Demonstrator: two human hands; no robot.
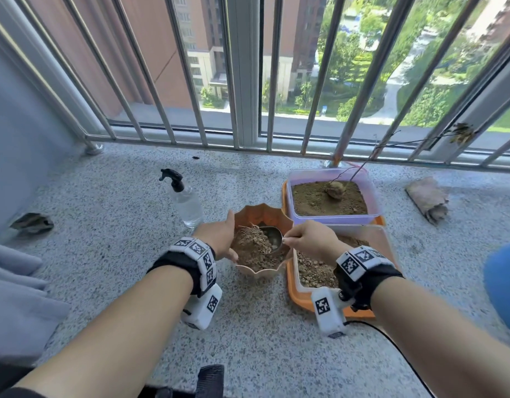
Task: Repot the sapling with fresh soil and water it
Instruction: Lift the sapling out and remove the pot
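On the speckled ledge point(133, 214), left hand point(219, 237) grips the soil-filled pot point(262, 271) — right hand point(311, 239) pinches a scoop point(272, 239).

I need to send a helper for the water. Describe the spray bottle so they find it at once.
Start at the window bars and look down to the speckled ledge. Left of the orange flower pot that the left hand holds stands the spray bottle: the only clear container with a black trigger top.
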